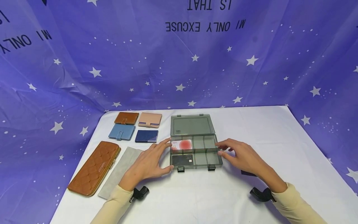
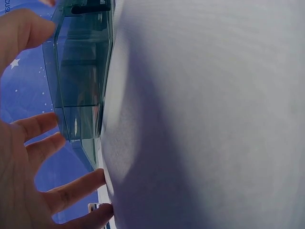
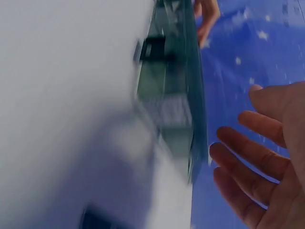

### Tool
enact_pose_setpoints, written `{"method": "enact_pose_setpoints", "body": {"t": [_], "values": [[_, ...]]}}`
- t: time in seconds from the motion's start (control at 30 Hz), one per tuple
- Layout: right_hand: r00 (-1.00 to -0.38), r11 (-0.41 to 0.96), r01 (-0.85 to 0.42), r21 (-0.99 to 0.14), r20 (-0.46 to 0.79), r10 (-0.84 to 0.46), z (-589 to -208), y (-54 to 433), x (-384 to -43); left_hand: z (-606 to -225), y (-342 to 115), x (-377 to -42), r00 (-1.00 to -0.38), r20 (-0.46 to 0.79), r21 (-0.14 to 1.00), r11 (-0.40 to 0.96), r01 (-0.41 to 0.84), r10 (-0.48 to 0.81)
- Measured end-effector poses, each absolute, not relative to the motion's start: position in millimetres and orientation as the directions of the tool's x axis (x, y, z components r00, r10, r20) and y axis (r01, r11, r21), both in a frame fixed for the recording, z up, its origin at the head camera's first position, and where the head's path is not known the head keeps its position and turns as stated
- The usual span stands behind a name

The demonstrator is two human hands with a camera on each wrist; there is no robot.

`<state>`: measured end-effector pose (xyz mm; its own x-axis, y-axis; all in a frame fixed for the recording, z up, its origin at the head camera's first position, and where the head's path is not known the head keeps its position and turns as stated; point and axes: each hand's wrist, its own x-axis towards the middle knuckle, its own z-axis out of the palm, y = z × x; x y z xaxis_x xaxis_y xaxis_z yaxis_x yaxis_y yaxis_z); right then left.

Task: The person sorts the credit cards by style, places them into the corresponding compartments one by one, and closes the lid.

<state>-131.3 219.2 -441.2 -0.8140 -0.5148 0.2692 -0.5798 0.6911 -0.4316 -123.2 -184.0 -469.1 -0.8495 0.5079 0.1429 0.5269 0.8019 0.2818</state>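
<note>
A translucent grey-green plastic compartment box (image 1: pixel 199 143) lies in the middle of the table, its lid (image 1: pixel 193 126) folded back. In its back left compartment is a white card with a red circle (image 1: pixel 177 143); a black VIP card (image 1: pixel 180 160) lies in the front left one. My left hand (image 1: pixel 149 161) is at the box's left side, fingers spread; in the left wrist view, fingertips come right up to the box wall (image 2: pixel 78 86). At the right side my right hand (image 1: pixel 241 154) has loosely bent fingers, which the right wrist view shows holding nothing.
To the left lie a brown card wallet (image 1: pixel 126 118), a pink one (image 1: pixel 150 119), a blue one (image 1: pixel 122 132) and a navy card case (image 1: pixel 146 136). Nearer are a long brown zip wallet (image 1: pixel 93 169) and a grey flat piece (image 1: pixel 120 171). A dark item (image 1: pixel 248 173) shows partly beneath my right hand.
</note>
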Motion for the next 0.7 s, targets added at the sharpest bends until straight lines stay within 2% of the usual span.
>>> {"method": "enact_pose_setpoints", "body": {"t": [0.37,0.47,0.7], "values": [[-0.913,0.824,-0.403,-0.398,0.113,-0.391,-451,306,-110,-467,-184,-123,-0.850,0.142,0.290,0.800,0.526,0.508],[-0.923,0.842,-0.378,-0.386,0.081,-0.377,-455,325,-103,-467,-184,-123,-0.850,0.138,0.285,0.802,0.525,0.508],[-0.917,0.857,-0.397,-0.330,0.106,-0.384,-465,349,-92,-468,-183,-123,-0.851,0.139,0.282,0.803,0.525,0.507]]}}
